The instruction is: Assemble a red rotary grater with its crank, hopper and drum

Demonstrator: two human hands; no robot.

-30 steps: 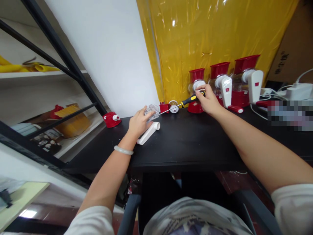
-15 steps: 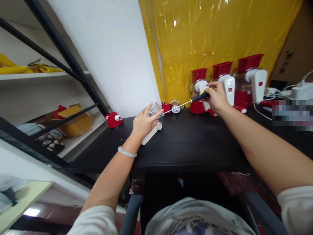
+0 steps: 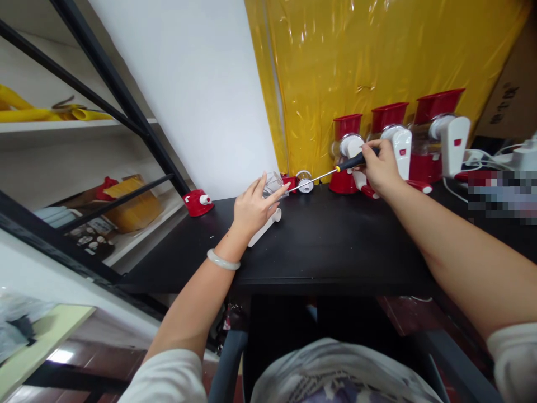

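My left hand point(image 3: 255, 211) is closed around a transparent plastic housing point(image 3: 274, 182) above the black table. In my right hand point(image 3: 381, 169) is a screwdriver point(image 3: 349, 163) with a black and yellow handle, gripped near the handle's end. Its metal shaft slants down to the left, and the tip reaches the housing beside my left fingers; the exact contact point is hidden. Below my left hand a white crank handle point(image 3: 264, 229) lies on the table. Just behind the shaft are a white-rimmed round part point(image 3: 305, 182) and a small red part point(image 3: 288, 181).
Several red and white hand-crank graters, one a tall grater point(image 3: 440, 126), stand along the back right. A red base point(image 3: 198, 202) with a white knob sits at the table's left end. Shelves point(image 3: 138, 232) with a black frame rise at left; white cables point(image 3: 474, 159) lie far right.
The whole scene has shifted slightly right in view. My right fingers have changed their hold a little on the screwdriver handle. The shaft still points at the housing in my left hand.
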